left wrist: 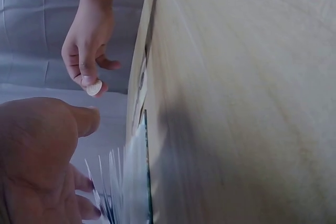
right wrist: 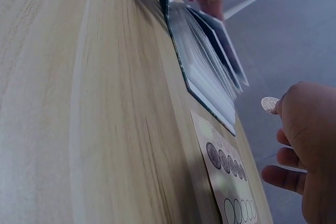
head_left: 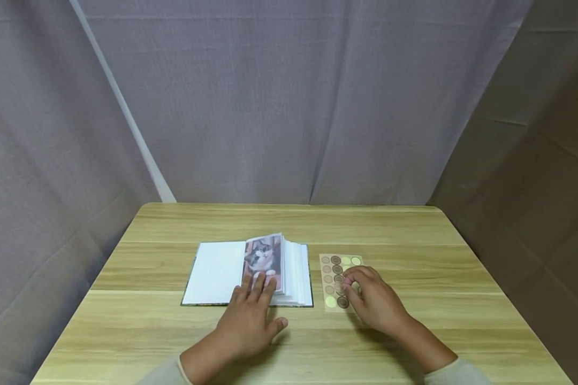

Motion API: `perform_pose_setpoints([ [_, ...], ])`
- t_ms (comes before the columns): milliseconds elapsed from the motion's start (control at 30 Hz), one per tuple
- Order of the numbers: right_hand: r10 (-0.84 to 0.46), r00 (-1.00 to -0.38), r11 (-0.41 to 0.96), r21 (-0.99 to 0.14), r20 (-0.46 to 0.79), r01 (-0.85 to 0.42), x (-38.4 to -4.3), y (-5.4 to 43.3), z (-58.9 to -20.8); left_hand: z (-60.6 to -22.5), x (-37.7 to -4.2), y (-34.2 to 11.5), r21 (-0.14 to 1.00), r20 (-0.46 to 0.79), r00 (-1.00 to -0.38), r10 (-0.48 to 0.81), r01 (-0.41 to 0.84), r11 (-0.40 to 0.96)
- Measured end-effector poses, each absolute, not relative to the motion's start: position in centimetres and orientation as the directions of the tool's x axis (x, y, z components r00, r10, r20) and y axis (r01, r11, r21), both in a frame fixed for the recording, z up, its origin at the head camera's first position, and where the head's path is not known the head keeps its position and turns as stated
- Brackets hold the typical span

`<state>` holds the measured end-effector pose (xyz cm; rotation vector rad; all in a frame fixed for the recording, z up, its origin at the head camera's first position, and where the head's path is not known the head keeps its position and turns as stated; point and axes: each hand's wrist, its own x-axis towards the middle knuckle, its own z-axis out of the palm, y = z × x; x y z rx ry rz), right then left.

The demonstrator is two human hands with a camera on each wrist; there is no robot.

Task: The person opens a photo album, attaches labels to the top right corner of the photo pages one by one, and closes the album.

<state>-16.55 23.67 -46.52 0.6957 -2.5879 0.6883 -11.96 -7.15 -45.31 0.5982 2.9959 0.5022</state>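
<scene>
An open photo album [head_left: 215, 272] lies on the table, its left side blank white and a cat photo [head_left: 261, 254] showing in the sleeve on the right. My left hand [head_left: 248, 323] rests with spread fingers on the lower part of that photo page. To the right, my right hand [head_left: 379, 302] hovers over a sheet of round stickers [head_left: 328, 308]. Thumb and index finger pinch one round sticker [right wrist: 269, 105], which the left wrist view also shows clear of the sheet. Part of the sheet is hidden by the right hand in the head view.
The album's loose pages [right wrist: 202, 66] fan upward on its right side. Both items lie on a wood-grain table [head_left: 289, 224]. Grey curtains [head_left: 289, 107] hang behind the table and along its sides.
</scene>
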Motion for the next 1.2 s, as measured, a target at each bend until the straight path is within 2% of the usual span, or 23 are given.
perform_pose_setpoints([
  [400,-0.39,-0.819,0.751,-0.368,0.421,-0.548,-17.5,23.0,-46.4,-46.5,-12.2,-7.3,0.286,-0.065,-0.91,0.409,0.376,0.882],
  [1200,-0.399,-0.853,0.763,-0.395,0.335,-0.512,-21.6,21.1,-46.6,-46.9,-12.1,-7.1,0.174,-0.101,-0.908,0.406,0.385,0.906],
])
